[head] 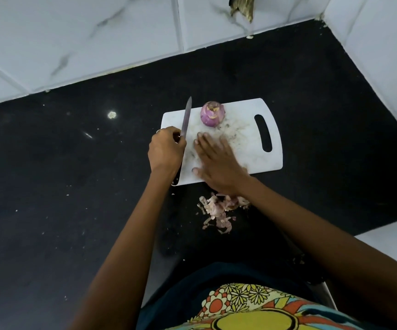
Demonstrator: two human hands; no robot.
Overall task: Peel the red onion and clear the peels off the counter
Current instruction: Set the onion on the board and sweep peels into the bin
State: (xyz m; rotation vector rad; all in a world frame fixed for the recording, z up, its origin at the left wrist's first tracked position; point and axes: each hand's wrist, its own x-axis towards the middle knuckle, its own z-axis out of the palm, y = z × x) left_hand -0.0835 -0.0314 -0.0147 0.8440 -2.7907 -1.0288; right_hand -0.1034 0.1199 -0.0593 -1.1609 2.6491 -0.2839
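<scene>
Gripping the knife [186, 120] by its handle, the left hand [165, 151] has its fingers curled tight at the near-left edge of the white cutting board [273, 160], blade pointing away toward the far wall; the right hand [218, 160] lies flat with straight fingers pressed on the board, holding nothing. Peeled and purple, the red onion [212, 113] sits on its cut face at the far edge of the board, well apart from both hands. It looks firm and fairly light, but its bare skin is likely smooth and a little slick, so cupping it around the sides with several fingers should serve better than a fingertip pinch. Just off the board's near edge, the peels [218, 209] lie in a loose heap on the dark surface [73, 186]. They appear papery, weightless and brittle; they would scatter if flicked, so sweeping them together with a flat palm and scooping from beneath seems the safer hold.
</scene>
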